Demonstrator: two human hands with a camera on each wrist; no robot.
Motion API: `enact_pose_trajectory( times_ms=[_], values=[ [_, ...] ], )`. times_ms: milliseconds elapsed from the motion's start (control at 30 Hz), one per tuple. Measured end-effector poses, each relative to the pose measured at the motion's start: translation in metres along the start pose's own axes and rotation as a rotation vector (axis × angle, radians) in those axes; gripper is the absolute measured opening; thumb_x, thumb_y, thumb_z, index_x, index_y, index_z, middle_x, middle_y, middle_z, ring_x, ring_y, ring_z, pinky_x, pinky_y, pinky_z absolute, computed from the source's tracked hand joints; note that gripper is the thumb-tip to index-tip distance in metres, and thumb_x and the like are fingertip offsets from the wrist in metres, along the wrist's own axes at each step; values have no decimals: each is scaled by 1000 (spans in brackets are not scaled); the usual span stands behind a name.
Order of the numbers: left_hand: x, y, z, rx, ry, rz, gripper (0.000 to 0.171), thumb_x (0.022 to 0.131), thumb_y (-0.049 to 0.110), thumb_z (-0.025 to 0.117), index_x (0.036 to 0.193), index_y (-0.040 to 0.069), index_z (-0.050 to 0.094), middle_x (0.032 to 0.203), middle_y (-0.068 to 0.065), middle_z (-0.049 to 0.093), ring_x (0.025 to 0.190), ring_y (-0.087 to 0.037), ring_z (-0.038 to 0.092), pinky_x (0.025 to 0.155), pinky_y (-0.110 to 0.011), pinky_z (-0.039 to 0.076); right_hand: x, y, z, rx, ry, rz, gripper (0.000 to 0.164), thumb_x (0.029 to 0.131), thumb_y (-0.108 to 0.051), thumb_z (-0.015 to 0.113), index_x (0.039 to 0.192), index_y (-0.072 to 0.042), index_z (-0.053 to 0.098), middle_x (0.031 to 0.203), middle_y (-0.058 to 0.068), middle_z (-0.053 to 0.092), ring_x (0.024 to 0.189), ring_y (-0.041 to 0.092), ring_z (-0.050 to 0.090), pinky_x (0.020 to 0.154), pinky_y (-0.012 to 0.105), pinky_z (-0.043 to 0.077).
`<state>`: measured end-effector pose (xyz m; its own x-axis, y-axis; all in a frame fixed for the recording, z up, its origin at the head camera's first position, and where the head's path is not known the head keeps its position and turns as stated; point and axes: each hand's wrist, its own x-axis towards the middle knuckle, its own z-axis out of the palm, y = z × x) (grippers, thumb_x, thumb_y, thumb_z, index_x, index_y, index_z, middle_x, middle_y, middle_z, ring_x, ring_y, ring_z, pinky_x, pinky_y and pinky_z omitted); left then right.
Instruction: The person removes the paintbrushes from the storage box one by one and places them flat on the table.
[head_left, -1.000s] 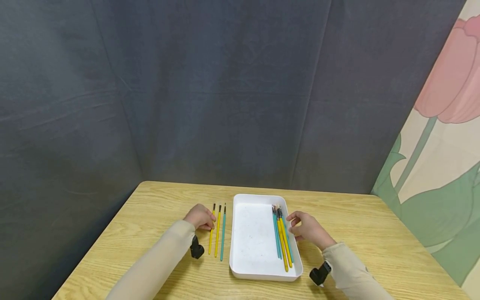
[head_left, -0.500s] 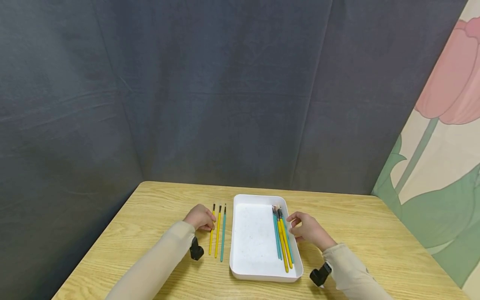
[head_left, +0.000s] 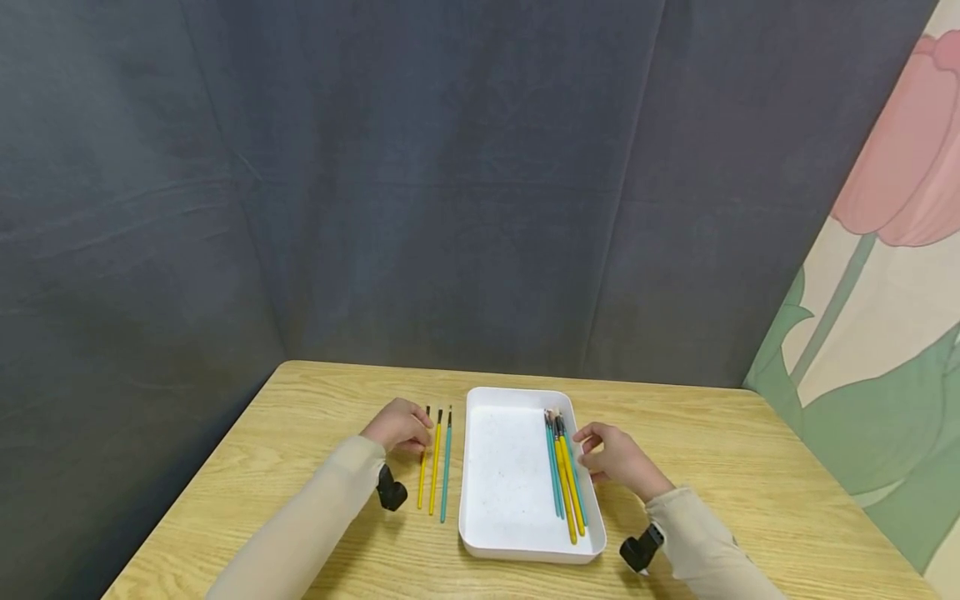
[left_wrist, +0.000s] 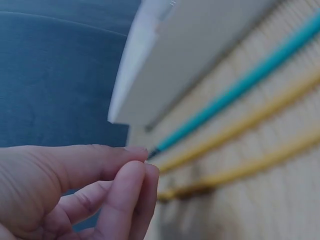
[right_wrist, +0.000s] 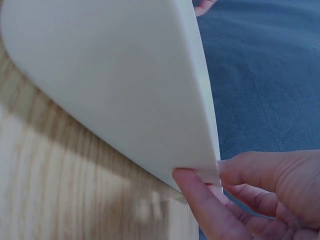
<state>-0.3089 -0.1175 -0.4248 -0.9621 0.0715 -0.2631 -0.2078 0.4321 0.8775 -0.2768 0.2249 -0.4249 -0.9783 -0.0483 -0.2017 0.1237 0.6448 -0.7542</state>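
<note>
My left hand (head_left: 397,425) hovers over the leftmost yellow paintbrush (head_left: 421,492) on the table. In the left wrist view, thumb and fingertips nearly meet with nothing visible between them. To its right lie another yellow paintbrush (head_left: 434,475) and a teal paintbrush (head_left: 446,475), all three side by side with bristles pointing away. A white tray (head_left: 495,467) stands right of these. My right hand (head_left: 621,462) pinches the tray's right wall; the right wrist view has its fingers on the outer wall (right_wrist: 115,90) and at the rim.
Inside the tray, several teal and yellow paintbrushes (head_left: 567,483) lie bunched along the right side. The wood-grain table (head_left: 360,383) ends at a dark curtain (head_left: 450,208) behind and on the left. A wall with a painted tulip (head_left: 892,158) borders the right.
My left hand has let go of the leftmost yellow paintbrush and shifted slightly up and left. The right hand and the tray stay where they were.
</note>
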Motion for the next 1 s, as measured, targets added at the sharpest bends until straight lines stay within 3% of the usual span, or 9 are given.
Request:
enact_pose_trajectory(
  times_ms=[200,400,667,1000],
  values=[
    [-5,25,1,-35,-84,54,23,82,-5,67,105,-6,64,80,-10,65,56,-11,57,57,-25,56,-1,0,-1,6,-1,-5,28,87,3,65,114,0,57,97,13,51,84,23,54,65,33,58],
    [-14,51,14,-54,-158,114,21,85,2,68,106,0,66,89,-16,69,62,-13,62,69,-32,60,-1,1,-1,16,2,6,28,86,3,65,114,0,58,97,12,51,84,23,55,65,33,59],
    [-25,79,45,-93,-235,164,23,84,6,72,107,3,67,98,-9,67,83,-21,66,76,-33,60,1,1,1,7,3,10,28,86,2,66,113,-1,58,97,12,51,84,22,55,65,33,59],
    [-25,98,86,-86,-264,119,22,85,9,72,107,7,70,105,-5,68,93,-25,66,83,-38,58,1,1,0,-3,-4,5,29,86,3,66,113,0,58,97,13,52,85,23,55,67,35,60]
  ],
)
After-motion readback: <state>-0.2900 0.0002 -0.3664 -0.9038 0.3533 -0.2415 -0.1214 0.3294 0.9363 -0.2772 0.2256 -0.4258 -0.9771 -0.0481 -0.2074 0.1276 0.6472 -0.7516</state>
